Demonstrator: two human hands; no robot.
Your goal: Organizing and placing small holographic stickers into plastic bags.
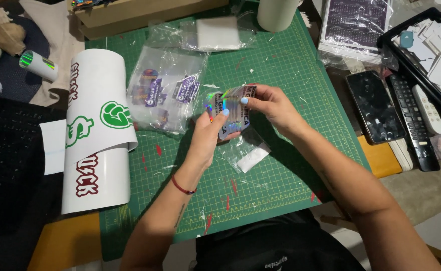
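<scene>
A person seen from above holds a small stack of holographic stickers (229, 108) over a green cutting mat (280, 165), near its middle. The left hand (211, 131) pinches the stack from below, and the right hand (269, 104) grips its upper right edge with fingertips, so both hands are closed on it. The stickers look thin, glossy and slick, flashing rainbow colours, so they could likely slide apart or fan out of the pinch, and a firm bend might crease them. Just below the hands lies a small clear bag (244, 150), crinkled and flimsy, holding a white slip. To the left, a larger clear bag of stickers (165, 93) lies flat and shiny; loose stickers could get mixed among them. Further left, a curled white vinyl sheet (97, 130) bears green and dark red cut shapes. A phone (376, 108) and remote (413, 120) rest on the right, off the mat.
</scene>
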